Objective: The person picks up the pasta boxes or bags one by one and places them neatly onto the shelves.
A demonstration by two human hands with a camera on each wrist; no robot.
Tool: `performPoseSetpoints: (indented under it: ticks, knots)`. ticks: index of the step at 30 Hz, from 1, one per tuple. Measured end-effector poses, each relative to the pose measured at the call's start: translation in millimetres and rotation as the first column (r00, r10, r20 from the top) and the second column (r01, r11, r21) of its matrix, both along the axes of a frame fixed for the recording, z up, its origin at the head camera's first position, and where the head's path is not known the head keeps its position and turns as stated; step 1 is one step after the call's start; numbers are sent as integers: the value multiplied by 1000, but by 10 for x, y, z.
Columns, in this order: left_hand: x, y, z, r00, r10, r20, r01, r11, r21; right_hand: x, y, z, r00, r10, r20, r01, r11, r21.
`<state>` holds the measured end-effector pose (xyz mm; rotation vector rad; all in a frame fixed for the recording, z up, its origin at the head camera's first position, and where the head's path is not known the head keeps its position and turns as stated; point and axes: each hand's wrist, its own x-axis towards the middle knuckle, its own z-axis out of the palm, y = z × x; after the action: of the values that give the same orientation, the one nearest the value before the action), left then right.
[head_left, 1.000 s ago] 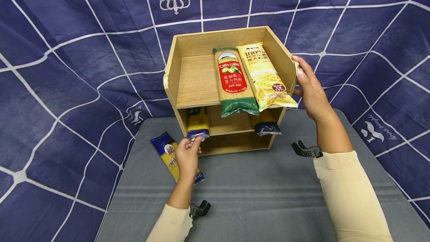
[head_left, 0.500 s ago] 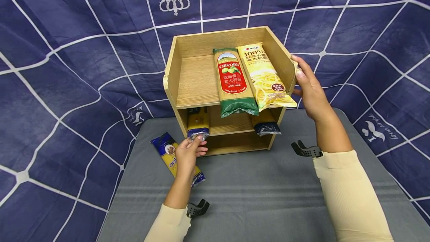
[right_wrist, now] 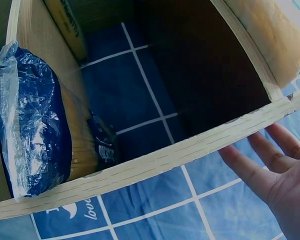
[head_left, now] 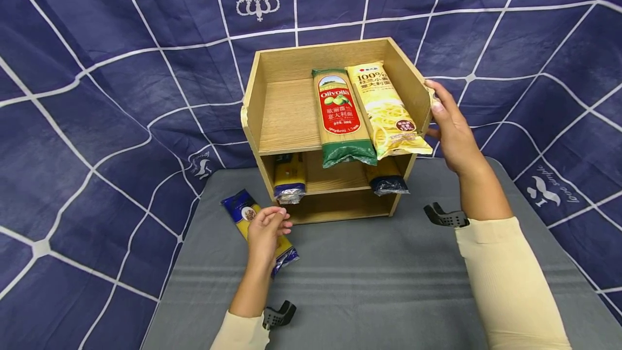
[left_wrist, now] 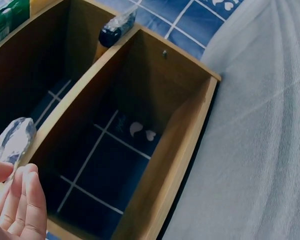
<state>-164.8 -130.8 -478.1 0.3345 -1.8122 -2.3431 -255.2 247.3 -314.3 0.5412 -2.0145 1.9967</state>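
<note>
On the upper level of a wooden shelf unit (head_left: 286,123) lie a green-ended spaghetti packet (head_left: 342,118) and a yellow pasta packet (head_left: 389,118). Below them, a blue-and-yellow pasta packet (head_left: 290,180) sticks out at the left of the middle level, and a dark-ended packet (head_left: 389,183) at its right. My left hand (head_left: 266,231) hovers just in front of the left packet's clear end, its fingers loose and holding nothing. My right hand (head_left: 454,128) rests its fingers against the outer edge of the unit's right side; the right wrist view shows several nearly straight fingers (right_wrist: 250,172) there.
Another blue-and-yellow pasta packet (head_left: 286,253) lies slanted on the grey cloth (head_left: 359,285), left of the unit and partly behind my left hand. Blue fabric (head_left: 121,139) with white lines surrounds the table at the back and sides. The lowest compartment (head_left: 340,207) faces me.
My left hand has let go of the end of the left middle-level packet and drawn back a little toward me. The right hand stays at the unit's side.
</note>
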Motion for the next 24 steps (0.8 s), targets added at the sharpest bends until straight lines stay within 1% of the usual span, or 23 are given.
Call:
performPoseSetpoints:
  ticks: [4,7,10,15,18,21,24]
  knots:
    - [43,-79,4,1000,-1,-2,1,1000,-3,3,15,7,1000,5,1,-5,1000,-10]
    - [91,-164,-7,1000,-8,26,9,1000,-18,4,18,14,1000,0,0,0,1000,6]
    - [134,-264,-60,998,-15,63,17,999,-37,8,30,27,1000,-12,-15,13,999,43]
    - [190,-416,-180,991,13,132,0,995,-102,0,58,42,999,-15,-52,19,996,90]
    - [220,-492,-258,986,23,164,-2,992,-129,-2,52,42,998,-14,-59,19,997,79]
    - [244,-553,-323,981,31,192,-6,991,-130,6,26,45,998,-22,-62,25,998,53]
    - [266,-612,-375,974,42,222,-10,990,-140,8,-11,48,996,-52,-76,55,997,46]
